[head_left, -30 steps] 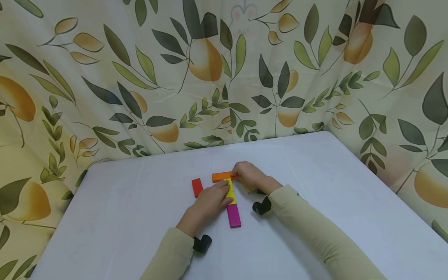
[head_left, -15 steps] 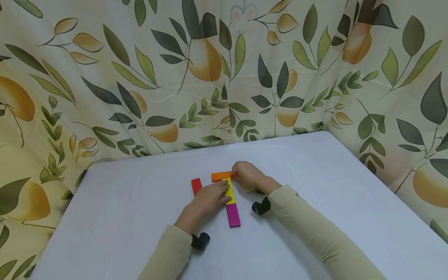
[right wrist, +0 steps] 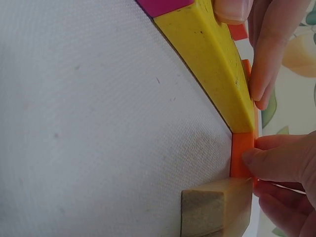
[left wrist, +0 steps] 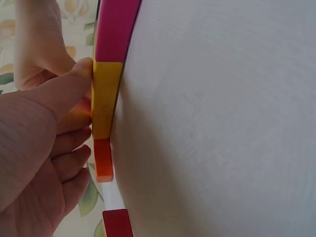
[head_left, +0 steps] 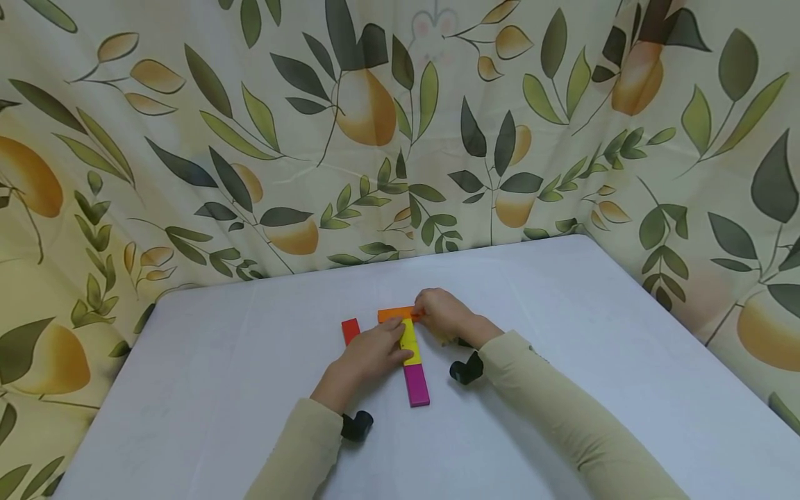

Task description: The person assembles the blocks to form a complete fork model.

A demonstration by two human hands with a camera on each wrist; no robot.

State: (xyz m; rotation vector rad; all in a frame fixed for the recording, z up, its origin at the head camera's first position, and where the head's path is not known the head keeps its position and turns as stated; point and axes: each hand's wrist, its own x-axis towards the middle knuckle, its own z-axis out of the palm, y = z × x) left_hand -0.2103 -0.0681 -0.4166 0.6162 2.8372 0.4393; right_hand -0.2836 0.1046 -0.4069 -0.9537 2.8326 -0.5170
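Note:
An orange block lies crosswise at the far end of a yellow block, and a magenta block continues the line toward me. My right hand pinches the right part of the orange block, thumb on its near side and fingers behind. My left hand rests on the yellow block with thumb and fingertips on its top, the fingers reaching up to the orange one. In the right wrist view a plain wooden block stands right beside the orange block; my right hand mostly hides it in the head view.
A red block lies apart to the left, partly behind my left hand. The blocks are on a white-covered table. A curtain printed with fruit and leaves hangs at the back and sides.
My left fingers have shifted slightly along the yellow block toward the orange one, and the left wrist has moved a little up and left. The right hand and the blocks stay put.

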